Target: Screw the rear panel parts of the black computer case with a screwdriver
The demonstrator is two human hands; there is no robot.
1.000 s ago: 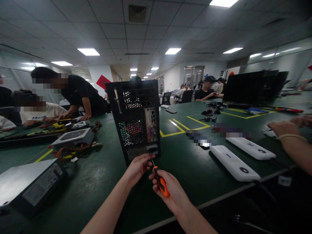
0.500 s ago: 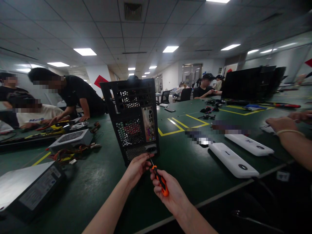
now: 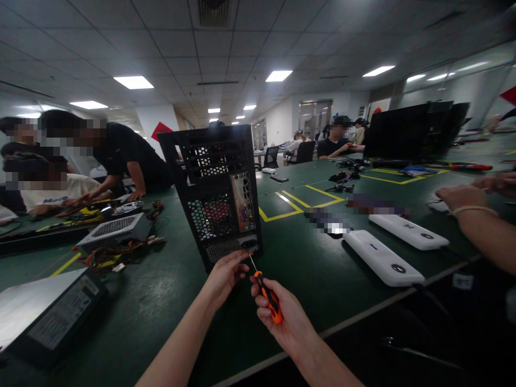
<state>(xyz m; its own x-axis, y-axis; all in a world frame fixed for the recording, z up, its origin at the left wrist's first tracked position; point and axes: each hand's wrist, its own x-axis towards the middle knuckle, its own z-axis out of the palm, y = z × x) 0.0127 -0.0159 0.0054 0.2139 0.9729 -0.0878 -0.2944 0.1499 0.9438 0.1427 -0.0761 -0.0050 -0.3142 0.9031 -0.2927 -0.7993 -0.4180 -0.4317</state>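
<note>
**Screwdriver (image 3: 265,290) tip up at the low back of the computer case (image 3: 213,188)**

Your right hand (image 3: 285,313) has its fingers wrapped round the screwdriver handle, shaft angled up and away; that grip probably gives you twist control. Your left hand (image 3: 223,277) has its fingertips right by the tip, likely to guide or steady it. Can't tell if they pinch anything or touch the metal; too small and dark.

Case stands upright just beyond your left fingers, port side facing you, presumably so the back is within reach. Power socket (image 3: 249,243) sits just above those fingertips. Near power supply (image 3: 52,309) lies on the table (image 3: 149,290), well left of your fingers; white box (image 3: 381,258) well right, both leaving you elbow room.
</note>
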